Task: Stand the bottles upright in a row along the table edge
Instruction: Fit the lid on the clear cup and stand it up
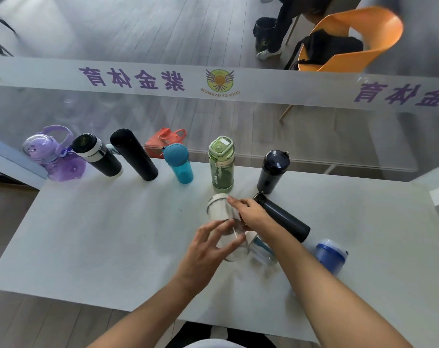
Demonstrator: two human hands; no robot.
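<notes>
Here, both hands close on a clear bottle (224, 222) with a white lid, mid-table.

The left hand (208, 247) wraps its glass body with curled fingers (232, 243); the right hand (253, 214) grips near the lid. Beside it a black flask (283, 217) lies flat; six bottles, the green one (221, 164) among them, stand along the table's (100, 234) far edge.

Six bottles (221, 164) upright along far edge; clear bottle (226, 222), dark flask (283, 217) lying.

Soft, even daylight, hazy glare on glass, wide-angle bending at edges.
</notes>
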